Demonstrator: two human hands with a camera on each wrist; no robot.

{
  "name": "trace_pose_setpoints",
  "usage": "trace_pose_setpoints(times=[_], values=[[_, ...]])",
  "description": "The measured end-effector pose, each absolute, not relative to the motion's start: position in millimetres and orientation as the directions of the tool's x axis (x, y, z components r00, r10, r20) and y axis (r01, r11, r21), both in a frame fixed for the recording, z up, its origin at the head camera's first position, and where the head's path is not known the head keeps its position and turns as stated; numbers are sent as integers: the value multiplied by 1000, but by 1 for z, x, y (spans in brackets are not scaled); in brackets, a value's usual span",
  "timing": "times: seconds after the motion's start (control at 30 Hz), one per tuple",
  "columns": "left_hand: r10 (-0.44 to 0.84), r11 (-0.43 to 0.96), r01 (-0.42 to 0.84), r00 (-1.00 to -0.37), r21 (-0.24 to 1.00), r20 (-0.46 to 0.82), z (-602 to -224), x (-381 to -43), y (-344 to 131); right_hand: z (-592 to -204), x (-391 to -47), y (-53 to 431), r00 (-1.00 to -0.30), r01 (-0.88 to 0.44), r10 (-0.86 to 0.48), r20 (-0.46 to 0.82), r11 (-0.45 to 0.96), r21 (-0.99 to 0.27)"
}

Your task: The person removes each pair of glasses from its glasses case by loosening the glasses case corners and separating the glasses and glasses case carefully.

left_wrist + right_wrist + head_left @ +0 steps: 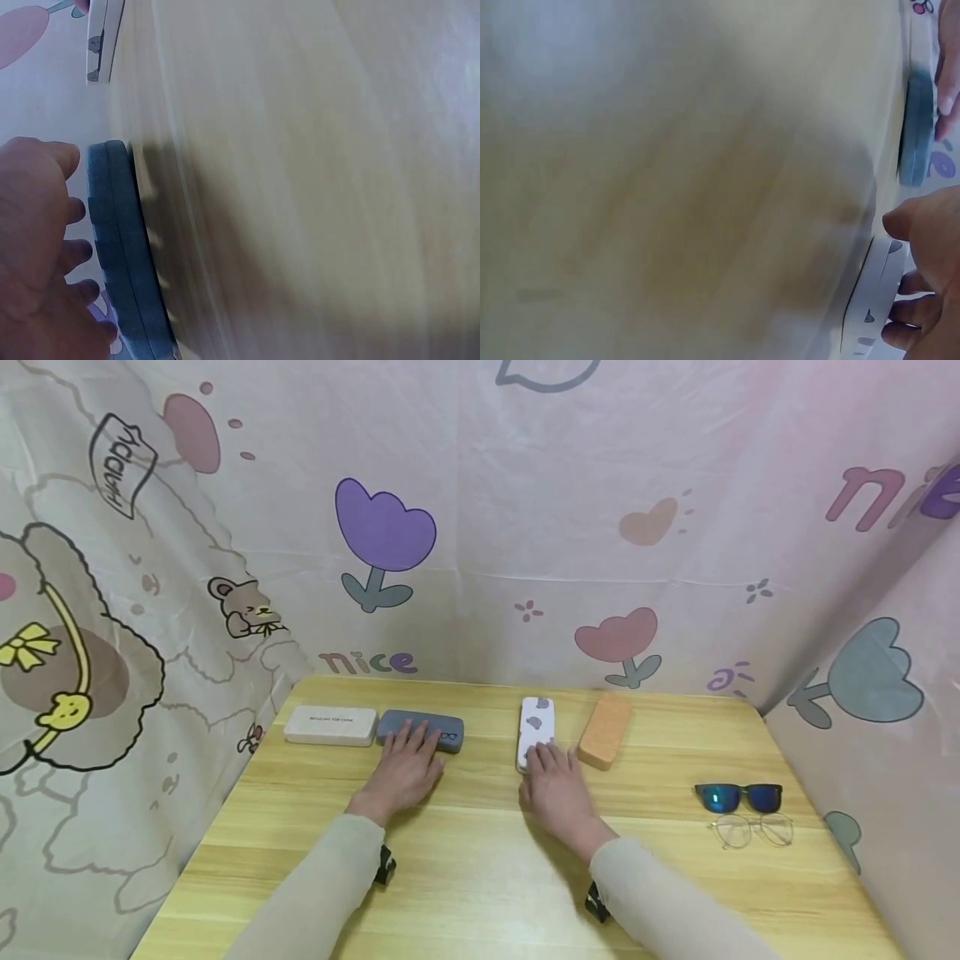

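My left hand [403, 774] reaches over the blue-grey glasses case [448, 730], its fingers spread across the lid. In the left wrist view, the fingertips hover right by the top of that case [124, 232]. To the right, my right hand [558, 793] lies at the near end of a narrow white glasses case [535, 720] with grey patches. The right wrist view has this hand's fingers beside the white case [871, 307], thumb extended. Both hands have relaxed fingers, and neither grips anything.
A cream glasses case [330, 727] with lettering stands left of the blue-grey one. An orange case [604, 731] lies slanted at right. Dark sunglasses [763, 798] and thin-framed clear glasses [735, 832] lie near the right edge of the wooden table [480, 877]. Printed curtains [487, 485] surround it.
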State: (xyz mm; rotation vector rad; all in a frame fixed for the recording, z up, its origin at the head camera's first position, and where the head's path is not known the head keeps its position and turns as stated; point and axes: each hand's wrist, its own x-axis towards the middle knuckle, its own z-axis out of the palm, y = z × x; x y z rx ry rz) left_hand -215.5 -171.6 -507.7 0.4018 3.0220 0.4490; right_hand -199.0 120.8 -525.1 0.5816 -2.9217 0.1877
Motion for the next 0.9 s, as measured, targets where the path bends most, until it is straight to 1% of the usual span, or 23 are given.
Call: trace_pose_setpoints(times=[0.23,0.37,0.5,0.7,0.9], values=[[300,905,305,-952,296,63,-503,-208,-159,-529,-181,113,-904,-404,-373,208,905,-136],[341,886,366,-930,284,135,-503,-202,-147,-532,-172,109,-892,-420,-382,242,898,-131],[381,871,416,-908,260,175,-507,-194,-133,-534,-162,104,-883,-435,-392,260,890,-136],[452,842,476,-879,253,151,-513,-176,-109,-535,-148,98,-870,-461,-400,289,868,-185],[510,814,526,-850,246,129,-521,-158,-86,-538,-137,95,-835,-507,-380,398,811,-290]])
